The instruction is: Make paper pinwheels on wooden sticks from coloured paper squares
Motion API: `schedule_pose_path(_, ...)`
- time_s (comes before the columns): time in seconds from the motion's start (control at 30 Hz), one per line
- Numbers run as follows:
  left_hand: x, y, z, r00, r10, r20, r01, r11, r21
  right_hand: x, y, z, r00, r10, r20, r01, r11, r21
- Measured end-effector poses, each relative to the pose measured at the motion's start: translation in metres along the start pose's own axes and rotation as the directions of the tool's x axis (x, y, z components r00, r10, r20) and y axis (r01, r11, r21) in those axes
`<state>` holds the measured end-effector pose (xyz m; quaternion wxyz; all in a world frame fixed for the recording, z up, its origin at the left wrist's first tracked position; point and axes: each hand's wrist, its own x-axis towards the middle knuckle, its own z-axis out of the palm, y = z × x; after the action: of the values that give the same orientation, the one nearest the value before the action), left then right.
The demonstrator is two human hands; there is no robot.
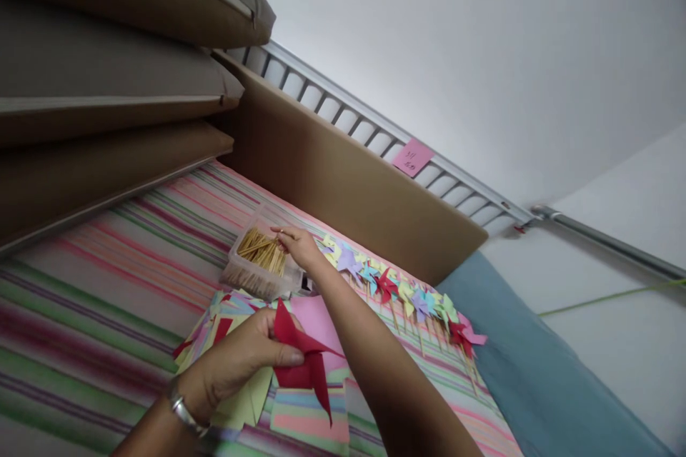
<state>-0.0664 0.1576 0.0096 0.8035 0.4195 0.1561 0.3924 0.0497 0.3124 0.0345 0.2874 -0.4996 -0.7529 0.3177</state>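
While left hand [247,344] pinches red pinwheel [313,365], sticks [258,250] lie by right hand [301,246], grip unclear

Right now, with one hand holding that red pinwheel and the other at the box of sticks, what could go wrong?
The red pinwheel is folded paper, so it might crease if the left hand pinches too hard. The sticks lie jumbled in the clear box, so the right hand could snag several together. The right forearm passes close to the row of pinwheels and may brush some askew.
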Motion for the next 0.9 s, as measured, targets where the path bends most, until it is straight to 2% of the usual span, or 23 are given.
schedule_pose_path(0.1,-0.001,-0.001,-0.001,1.000,0.004,-0.023,-0.003,0.999,0.034,-0.024,-0.015,-0.027,0.994,0.019,-0.108,-0.004,0.990,0.141)
schedule_pose_path(0.23,-0.004,-0.003,-0.001,1.000,0.003,-0.007,-0.002,0.994,0.106,-0.091,-0.037,-0.061,0.950,0.030,-0.310,0.058,0.961,0.272)
schedule_pose_path(0.3,-0.005,-0.006,-0.001,1.000,-0.005,0.008,0.004,0.993,0.116,-0.130,-0.039,-0.066,0.911,0.073,-0.405,0.093,0.922,0.376)
schedule_pose_path(0.37,-0.002,-0.012,0.000,0.999,-0.029,0.029,0.025,0.992,0.124,-0.165,-0.032,-0.061,0.873,0.162,-0.460,0.141,0.819,0.556)
schedule_pose_path(0.43,0.002,-0.018,0.003,0.998,-0.046,0.042,0.038,0.985,0.167,-0.192,-0.019,-0.049,0.846,0.261,-0.464,0.151,0.719,0.679)
schedule_pose_path(0.5,0.007,-0.025,0.008,0.998,-0.049,0.042,0.038,0.973,0.227,-0.212,-0.005,-0.035,0.836,0.351,-0.422,0.097,0.662,0.743)
schedule_pose_path(0.6,0.015,-0.032,0.017,0.998,-0.059,0.012,0.052,0.954,0.296,-0.228,0.012,-0.018,0.828,0.450,-0.334,0.002,0.594,0.805)
schedule_pose_path(0.7,0.021,-0.036,0.026,0.996,-0.065,-0.053,0.080,0.927,0.366,-0.236,0.025,-0.011,0.826,0.487,-0.283,-0.023,0.531,0.847)
schedule_pose_path(0.8,0.024,-0.040,0.032,0.996,-0.028,-0.082,0.064,0.879,0.473,-0.237,0.036,-0.010,0.825,0.502,-0.260,-0.044,0.515,0.856)
schedule_pose_path(0.9,0.027,-0.045,0.035,1.000,0.001,-0.029,0.016,0.817,0.576,-0.235,0.044,-0.013,0.827,0.503,-0.253,-0.081,0.550,0.831)
